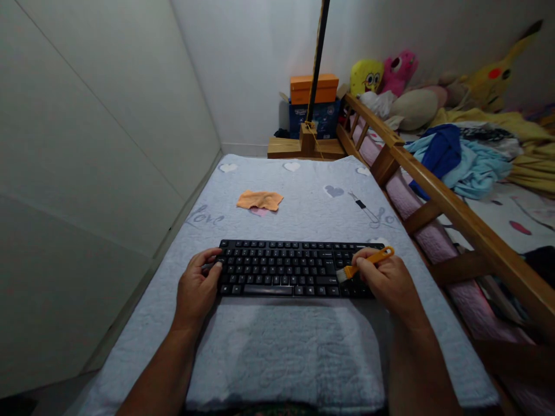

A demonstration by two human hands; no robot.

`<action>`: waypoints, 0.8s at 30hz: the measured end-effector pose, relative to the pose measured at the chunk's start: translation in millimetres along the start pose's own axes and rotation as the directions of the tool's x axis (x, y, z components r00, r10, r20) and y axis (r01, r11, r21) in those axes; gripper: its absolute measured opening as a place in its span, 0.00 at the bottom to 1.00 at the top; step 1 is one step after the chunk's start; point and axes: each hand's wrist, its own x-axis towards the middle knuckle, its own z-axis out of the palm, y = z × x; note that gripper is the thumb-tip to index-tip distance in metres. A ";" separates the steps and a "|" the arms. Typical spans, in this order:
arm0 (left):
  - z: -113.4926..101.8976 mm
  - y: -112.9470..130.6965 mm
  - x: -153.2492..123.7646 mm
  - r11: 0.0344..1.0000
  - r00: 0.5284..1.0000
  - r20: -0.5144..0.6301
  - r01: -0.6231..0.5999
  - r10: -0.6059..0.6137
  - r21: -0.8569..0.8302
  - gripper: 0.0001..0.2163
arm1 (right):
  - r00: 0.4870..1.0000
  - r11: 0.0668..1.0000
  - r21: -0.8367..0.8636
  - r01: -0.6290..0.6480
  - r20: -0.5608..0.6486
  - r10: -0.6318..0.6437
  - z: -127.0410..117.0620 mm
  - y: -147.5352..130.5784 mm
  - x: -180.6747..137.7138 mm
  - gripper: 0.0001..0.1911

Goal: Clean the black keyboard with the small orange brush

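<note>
A black keyboard (277,270) lies flat on the light blue cloth in front of me. My left hand (198,286) grips its left end, with the thumb on top near the keys. In my right hand (384,277) is a small brush (363,263) with an orange handle, pinched between thumb and fingers. The pale bristles rest on or just above the keys toward the keyboard's right side; contact is hard to tell. Beyond the keyboard, an orange cloth (260,200) lies crumpled. Farther right is a thin metal tool with a black band (361,204), resembling a keycap puller.
A quilted cover with hearts (286,341) spreads over the table. Along the right runs a wooden bed rail (459,199), with clothes (463,150) and plush toys behind it. A wall stands at left. At the back are an orange box (314,88) and a dark pole (318,58).
</note>
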 end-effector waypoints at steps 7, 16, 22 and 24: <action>-0.3 1.0 0.6 0.999 1.000 0.001 -0.029 0.029 0.013 0.19 | 0.978 0.997 0.071 -0.028 0.210 0.012 0.3 3.2 -5.5 0.13; 9.2 50.7 -27.8 0.878 0.894 0.038 -0.447 0.447 0.169 0.13 | 0.991 0.995 0.032 0.091 0.095 -0.094 -1.4 -4.7 4.3 0.09; 40.0 98.9 -51.6 0.788 0.726 0.344 -0.611 0.596 -0.076 0.13 | 0.952 0.978 0.126 0.165 0.238 -0.192 1.9 -22.4 6.7 0.09; 51.9 107.4 -55.8 0.741 0.662 0.374 -0.661 0.650 -0.118 0.15 | 0.926 0.968 0.172 0.181 0.301 -0.227 3.0 -27.1 5.1 0.10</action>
